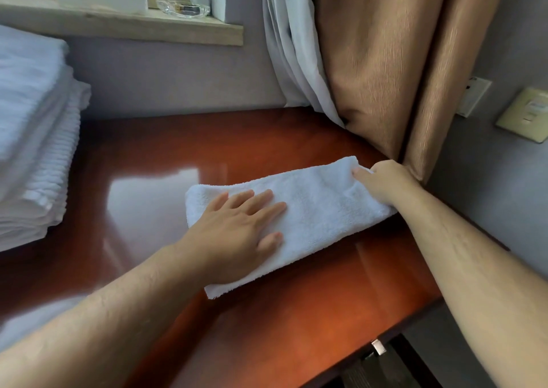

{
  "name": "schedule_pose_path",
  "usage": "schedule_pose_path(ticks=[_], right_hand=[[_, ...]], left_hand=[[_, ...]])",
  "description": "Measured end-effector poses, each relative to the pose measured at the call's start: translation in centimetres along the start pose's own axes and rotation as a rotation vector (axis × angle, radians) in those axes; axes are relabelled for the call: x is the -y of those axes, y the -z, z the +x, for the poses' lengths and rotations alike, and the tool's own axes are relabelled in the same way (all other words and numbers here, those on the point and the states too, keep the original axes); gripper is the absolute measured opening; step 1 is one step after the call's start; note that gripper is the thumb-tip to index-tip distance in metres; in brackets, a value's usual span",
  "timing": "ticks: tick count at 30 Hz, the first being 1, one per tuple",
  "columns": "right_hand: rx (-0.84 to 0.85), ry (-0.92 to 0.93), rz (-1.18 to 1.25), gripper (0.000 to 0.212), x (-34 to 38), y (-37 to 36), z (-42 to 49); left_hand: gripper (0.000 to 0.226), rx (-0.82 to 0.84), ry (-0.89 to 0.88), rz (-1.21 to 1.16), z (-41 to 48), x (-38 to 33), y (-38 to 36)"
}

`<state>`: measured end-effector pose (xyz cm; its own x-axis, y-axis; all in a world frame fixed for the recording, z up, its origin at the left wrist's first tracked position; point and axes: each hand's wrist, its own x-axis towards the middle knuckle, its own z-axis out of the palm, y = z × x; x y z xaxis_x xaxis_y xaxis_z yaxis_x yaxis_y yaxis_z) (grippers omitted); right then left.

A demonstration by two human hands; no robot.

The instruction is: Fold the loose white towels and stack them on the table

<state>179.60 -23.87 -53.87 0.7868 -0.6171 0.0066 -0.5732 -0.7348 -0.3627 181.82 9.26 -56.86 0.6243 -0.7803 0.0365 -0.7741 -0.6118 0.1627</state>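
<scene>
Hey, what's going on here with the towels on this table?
A person is folding a white towel on the glossy wooden table. The left hand presses flat on the towel's left part, while the right hand grips its right end, close to the tan curtain. The towel lies as a long folded strip. A stack of folded towels sits at the left.

No text can be read; the wall plate (526, 114) perhaps bears marks, too blurred.
</scene>
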Motion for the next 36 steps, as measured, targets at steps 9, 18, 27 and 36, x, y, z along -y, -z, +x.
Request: schedule_pose_path(ticks=[9,18,27,36], right_hand=[[-0.394,0.134,-0.347,0.027,2.3,-0.7,-2.5],[-0.042,0.475,0.077,0.042,9.5,-5.9,-12.1],[-0.129,0.569,0.02,0.036,9.7,-7.0,-13.6],[0.018,0.958,0.221,0.054,9.4,-5.0,-19.0]], left_hand=[[0.047,-0.182,-0.069,-0.27,-0.7,-0.1,0.4],[0.059,-0.521,0.767,-0.662,-4.4,3.3,1.1],[0.022,-0.095,0.838,-1.25,-4.2,2.2,4.3],[0.009,-0.32,0.762,-1.819,-6.1,1.7,9.5]])
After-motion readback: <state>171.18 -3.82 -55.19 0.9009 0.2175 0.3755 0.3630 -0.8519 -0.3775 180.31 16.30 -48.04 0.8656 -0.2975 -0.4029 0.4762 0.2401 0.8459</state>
